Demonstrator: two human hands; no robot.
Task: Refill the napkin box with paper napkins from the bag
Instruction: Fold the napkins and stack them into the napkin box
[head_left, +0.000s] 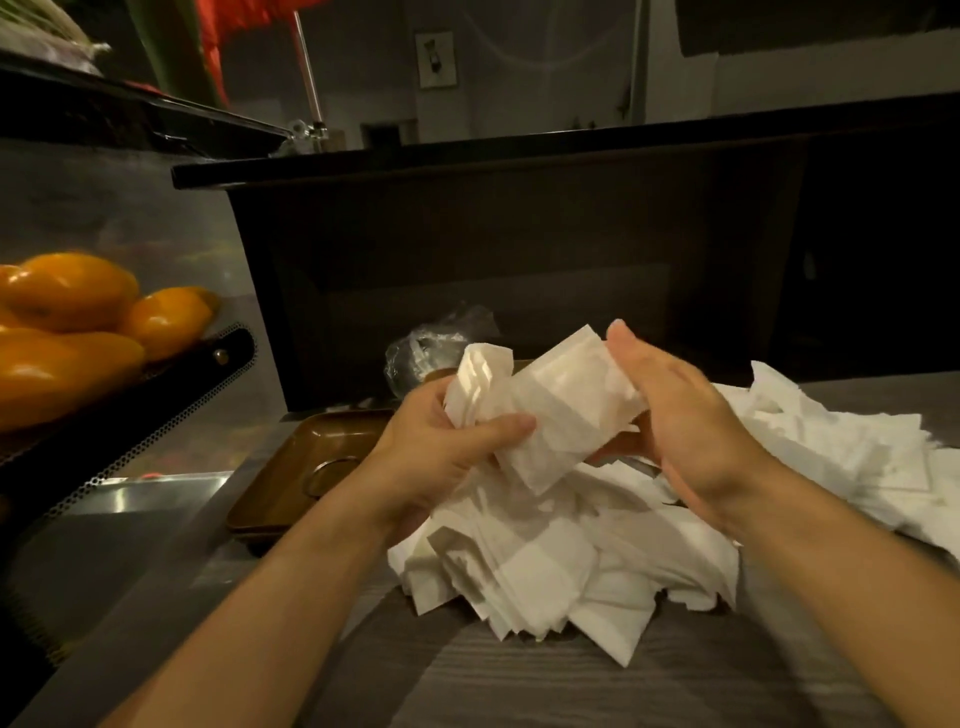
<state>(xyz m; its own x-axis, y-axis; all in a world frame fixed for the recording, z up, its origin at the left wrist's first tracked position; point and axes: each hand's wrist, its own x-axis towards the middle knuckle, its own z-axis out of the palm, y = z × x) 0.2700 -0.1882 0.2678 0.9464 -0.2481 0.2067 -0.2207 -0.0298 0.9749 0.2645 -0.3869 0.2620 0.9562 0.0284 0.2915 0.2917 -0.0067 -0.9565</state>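
Your left hand (457, 441) grips one end of a small bundle of white folded paper napkins (550, 410), thumb curled across it, while your right hand (675, 410) lies flat and released against the other end, likely squaring the stack so it will slide in neatly. Beneath lies a loose heap of white paper napkins (571, 561) on the grey wood-grain counter (519, 686). A crumpled clear plastic bag (431, 348) sits behind. The napkin box may be hidden under the heap; you cannot confirm it. A brown rectangular tray (291, 467) waits left.
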